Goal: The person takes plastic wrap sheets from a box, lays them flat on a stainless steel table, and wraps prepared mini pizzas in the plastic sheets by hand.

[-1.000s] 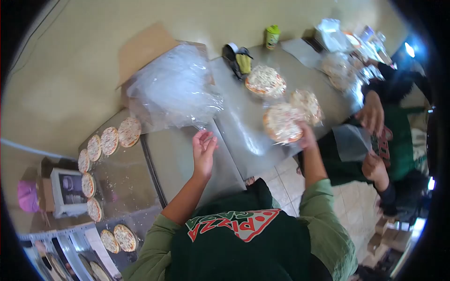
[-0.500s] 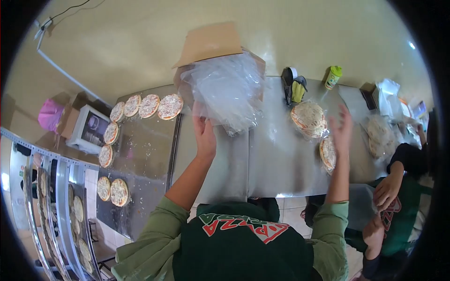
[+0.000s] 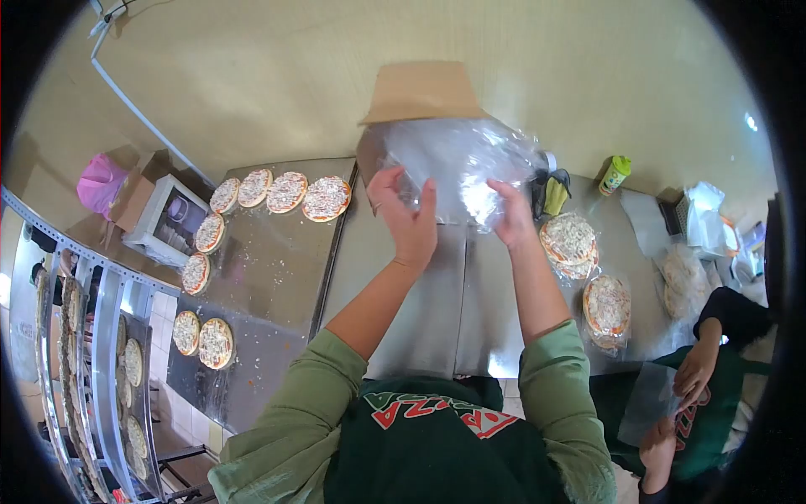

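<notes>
Clear plastic bags (image 3: 457,164) bulge from an open cardboard box (image 3: 424,91) at the back of the metal table. At the left side of this plastic is my left hand (image 3: 405,217), its thumb and fingers apart around the edge. My right hand (image 3: 512,217) pinches the lower right part of the plastic, which shines and is partly blurred. To the right of my right hand lie stacked pizzas (image 3: 570,242) with grated topping. Nearer me is another pizza (image 3: 606,307) in a clear bag.
Unwrapped pizzas (image 3: 326,199) line the left table section. A rack (image 3: 101,378) with more pizzas stands at far left. At the back right are a green-capped bottle (image 3: 615,175) and a black-and-yellow item (image 3: 556,193). A co-worker's hands (image 3: 695,374) hold a clear bag at right.
My right hand has moved left from beside the pizzas to the plastic bags. My left hand stays at the plastic, which is now spread between both hands. The view has shifted slightly.
</notes>
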`<state>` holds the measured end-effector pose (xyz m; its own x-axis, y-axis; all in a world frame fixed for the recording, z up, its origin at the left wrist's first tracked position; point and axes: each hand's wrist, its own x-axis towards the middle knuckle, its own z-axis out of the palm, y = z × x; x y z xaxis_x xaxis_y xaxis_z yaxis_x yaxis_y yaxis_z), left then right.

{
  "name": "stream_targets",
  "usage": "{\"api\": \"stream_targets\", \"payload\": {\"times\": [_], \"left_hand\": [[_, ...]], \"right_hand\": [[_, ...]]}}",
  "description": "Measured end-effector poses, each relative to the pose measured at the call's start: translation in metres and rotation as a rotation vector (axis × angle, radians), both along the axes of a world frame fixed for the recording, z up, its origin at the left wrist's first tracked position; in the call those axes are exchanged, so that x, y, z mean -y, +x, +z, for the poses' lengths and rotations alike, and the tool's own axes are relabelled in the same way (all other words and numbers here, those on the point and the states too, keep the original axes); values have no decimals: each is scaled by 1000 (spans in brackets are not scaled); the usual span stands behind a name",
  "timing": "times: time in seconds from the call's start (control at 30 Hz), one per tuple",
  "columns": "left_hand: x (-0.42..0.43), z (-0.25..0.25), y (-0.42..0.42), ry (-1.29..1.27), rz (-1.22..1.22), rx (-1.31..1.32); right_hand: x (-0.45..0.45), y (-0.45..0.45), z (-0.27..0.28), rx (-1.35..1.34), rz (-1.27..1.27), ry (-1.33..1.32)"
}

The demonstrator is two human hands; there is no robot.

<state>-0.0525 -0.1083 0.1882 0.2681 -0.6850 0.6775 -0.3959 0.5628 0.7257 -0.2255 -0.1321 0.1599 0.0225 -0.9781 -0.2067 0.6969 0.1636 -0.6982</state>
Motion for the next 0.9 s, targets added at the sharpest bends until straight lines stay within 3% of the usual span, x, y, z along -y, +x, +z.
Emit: {"api": "stream_targets", "payload": {"times": [0.03, 0.1, 0.13, 0.23, 0.33, 0.43, 0.5, 0.57, 0.63, 0.7, 0.77, 0.83, 0.9], "left_hand": [[6, -7, 2, 75, 108, -104], [21, -12, 8, 275, -107, -381], [27, -13, 10, 381, -218, -516], [45, -14, -2, 427, -484, -766], [74, -37, -4, 619, -487, -578], [91, -40, -14, 349, -324, -451], [87, -34, -11, 346, -307, -364], [77, -25, -7, 363, -388, -424], [62, -23, 10, 395, -561, -630], [56, -60, 44, 542, -758, -834], [12, -41, 71, 433, -645, -514], [-12, -56, 111, 676, -604, -190], [-27, -57, 140, 981, -703, -471]], "right_hand": [[1, 1, 2, -72, -74, -27], [1, 3, 4, -213, -228, -82], [0, 3, 4, -438, -282, -124], [-31, 14, 22, -763, -385, -281], [-62, 31, 19, -1138, -741, -430], [-105, 65, 33, -1585, -1078, -611], [-112, 89, 23, -1374, -793, -1137], [-115, 111, 27, -1294, -359, -1352], [-94, 120, 20, -1260, -208, -966], [-62, 117, 11, -1267, -176, -775], [-38, 117, 9, -1321, -126, -651], [-18, 115, 9, -1512, -40, -620], [6, 111, -5, -1592, 39, -425]]}}
